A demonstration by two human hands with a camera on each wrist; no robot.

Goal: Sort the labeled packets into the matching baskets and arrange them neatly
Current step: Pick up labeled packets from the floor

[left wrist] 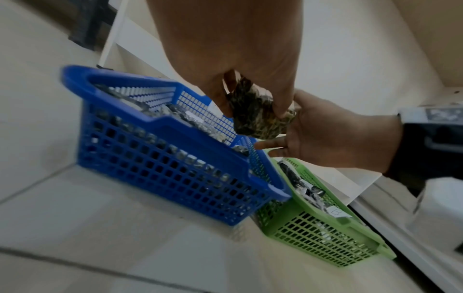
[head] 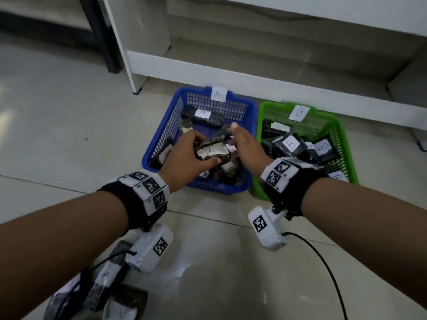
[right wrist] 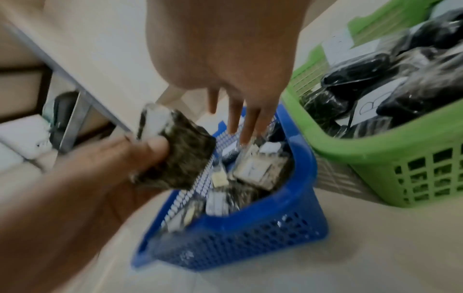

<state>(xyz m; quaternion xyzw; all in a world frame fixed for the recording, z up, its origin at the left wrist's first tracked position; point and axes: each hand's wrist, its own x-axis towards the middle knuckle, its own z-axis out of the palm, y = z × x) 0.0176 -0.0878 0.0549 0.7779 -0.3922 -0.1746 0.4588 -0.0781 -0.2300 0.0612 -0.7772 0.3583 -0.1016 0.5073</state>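
My left hand (head: pixel 203 150) grips a dark mottled packet (head: pixel 212 153) over the blue basket (head: pixel 161 130), which is tagged A (head: pixel 217 93). The packet's white label is blurred; its letter looks like a B. In the left wrist view the packet (left wrist: pixel 258 115) sits between thumb and fingers. My right hand (head: pixel 240 139) hovers open just right of the packet, its straight fingers (right wrist: pixel 240 119) pointing down into the blue basket (right wrist: pixel 250 224). The green basket (head: pixel 342 139), tagged B (head: pixel 299 112), stands to the right and holds several black packets labelled B.
Several loose packets (head: pixel 104 285) lie on the tiled floor at the bottom left, one marked A. A white shelf unit (head: pixel 254 72) runs just behind both baskets. A black cable (head: pixel 323 262) trails from the right wrist camera.
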